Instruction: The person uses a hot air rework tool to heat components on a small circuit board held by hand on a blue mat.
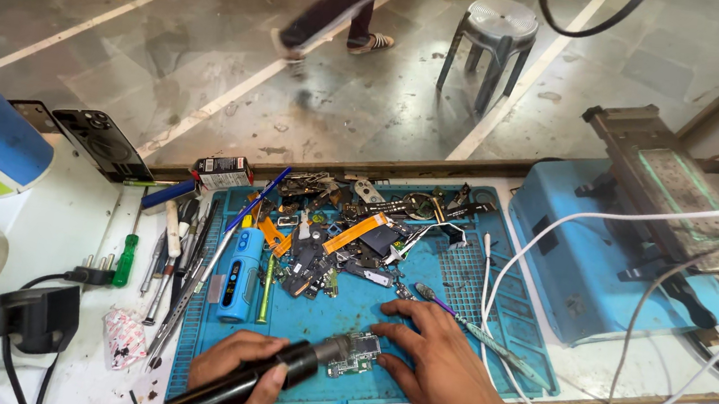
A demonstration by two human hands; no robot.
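White worktop (59, 222), blue rubber mat (319, 315), glass front. Left hand (237, 369) clamped on black cylindrical hot-air tool (268, 374); right hand (440, 365) flat, fingers spread, pinning small circuit board (356, 355).

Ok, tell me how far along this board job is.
Done: the circuit board lies bare on the blue mat, with loose parts piled behind. In hand: the left hand aims a black hot-air nozzle tool at it; the right hand steadies it. Left: nothing looks reassembled.
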